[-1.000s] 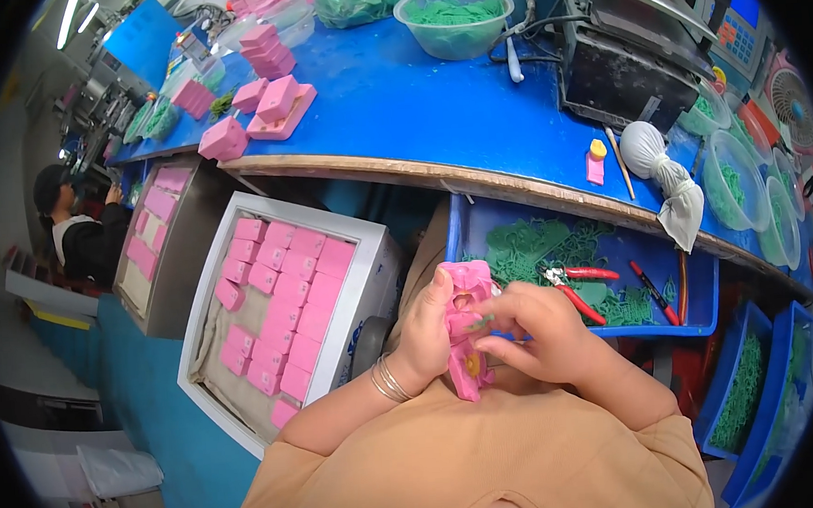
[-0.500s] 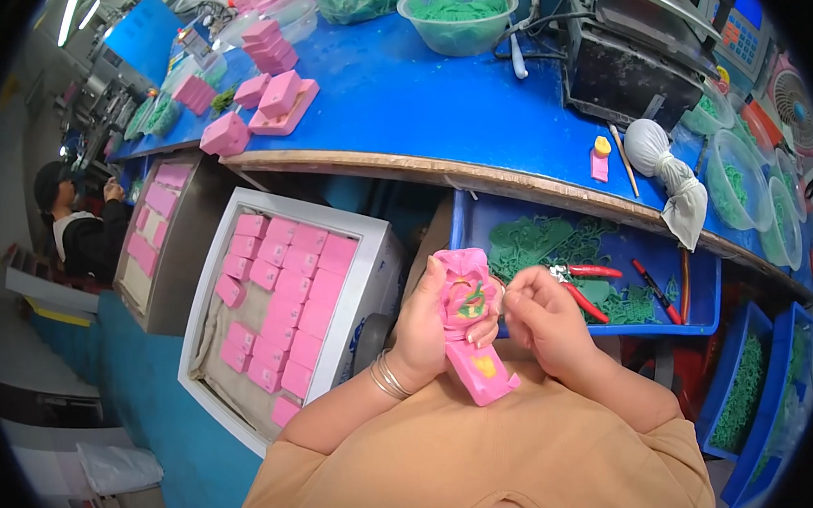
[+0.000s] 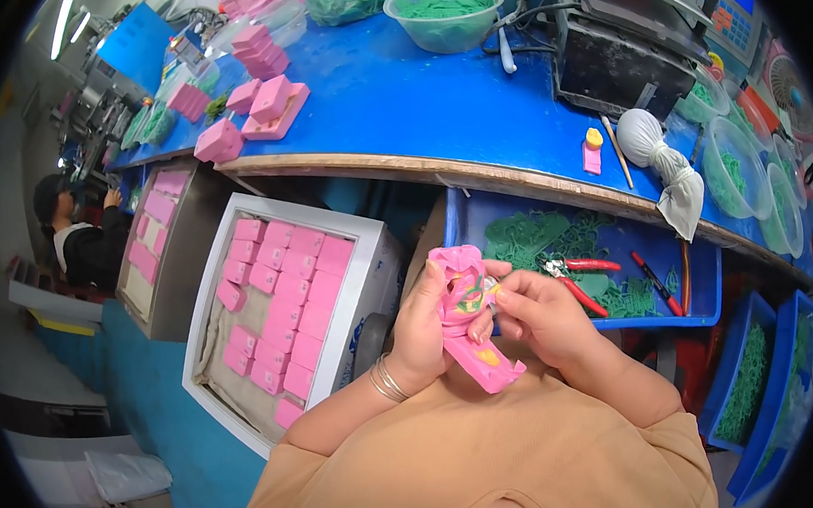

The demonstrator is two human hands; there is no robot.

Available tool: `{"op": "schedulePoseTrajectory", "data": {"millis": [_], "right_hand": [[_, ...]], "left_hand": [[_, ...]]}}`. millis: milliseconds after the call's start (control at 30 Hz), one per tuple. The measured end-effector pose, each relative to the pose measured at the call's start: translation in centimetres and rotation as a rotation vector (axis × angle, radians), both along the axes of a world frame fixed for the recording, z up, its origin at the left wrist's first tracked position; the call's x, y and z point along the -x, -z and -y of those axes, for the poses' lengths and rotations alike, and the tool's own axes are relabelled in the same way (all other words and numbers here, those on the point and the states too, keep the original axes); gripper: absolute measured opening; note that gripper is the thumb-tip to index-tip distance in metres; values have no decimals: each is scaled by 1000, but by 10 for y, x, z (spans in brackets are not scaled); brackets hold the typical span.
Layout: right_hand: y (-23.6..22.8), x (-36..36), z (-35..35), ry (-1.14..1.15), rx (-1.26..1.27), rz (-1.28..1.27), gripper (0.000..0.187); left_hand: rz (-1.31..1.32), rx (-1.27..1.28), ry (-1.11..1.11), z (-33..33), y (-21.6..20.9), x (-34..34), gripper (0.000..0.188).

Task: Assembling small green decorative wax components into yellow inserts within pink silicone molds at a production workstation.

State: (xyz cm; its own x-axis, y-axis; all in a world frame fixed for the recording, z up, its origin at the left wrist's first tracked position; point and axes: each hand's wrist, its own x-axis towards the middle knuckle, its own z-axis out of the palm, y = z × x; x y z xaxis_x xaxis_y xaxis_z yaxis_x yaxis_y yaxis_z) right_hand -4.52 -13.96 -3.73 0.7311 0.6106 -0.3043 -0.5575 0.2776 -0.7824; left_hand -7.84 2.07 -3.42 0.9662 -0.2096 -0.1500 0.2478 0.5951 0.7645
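My left hand (image 3: 421,332) grips a pink rubber mould (image 3: 472,329) in front of my chest, thumb on its upper edge. The mould is peeled open at the top and shows green and yellow material inside. My right hand (image 3: 545,315) pinches at that open top with fingertips, and I cannot tell whether it holds a small piece. Both hands hover over the near edge of a blue tray (image 3: 702,296) that holds green parts (image 3: 522,238) and red-handled pliers (image 3: 580,276).
A white box (image 3: 369,256) of several pink moulds sits to my left. The blue workbench (image 3: 415,95) carries pink moulds (image 3: 272,104), a bowl of green parts (image 3: 443,10), a black machine (image 3: 622,50) and a white cloth bag (image 3: 656,150). A person (image 3: 75,242) sits far left.
The mould has turned more upright and its lower end now shows below my hands. My right hand has shifted from covering the mould to pinching at its open top.
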Motion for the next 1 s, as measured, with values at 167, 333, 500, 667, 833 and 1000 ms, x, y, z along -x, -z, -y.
{"op": "schedulePoseTrajectory", "data": {"millis": [167,333,500,667,833,1000], "right_hand": [[8,6,-1,177,63,144,6],[-10,-5,0,177,320,855,7],[-21,-16,10,91,482,1070,11],[-37,6,4,142,537,1629,19],[-38,5,1,240,529,1633,21],[-26,3,7,331,451,1270,28]], "left_hand": [[-115,189,49,0,4,-1,68],[-58,-47,25,3,6,4,50],[170,-597,158,-2,0,1,50],[254,-559,137,2,12,2,37],[344,-579,-8,7,13,5,27],[75,-193,51,2,6,5,39]]}}
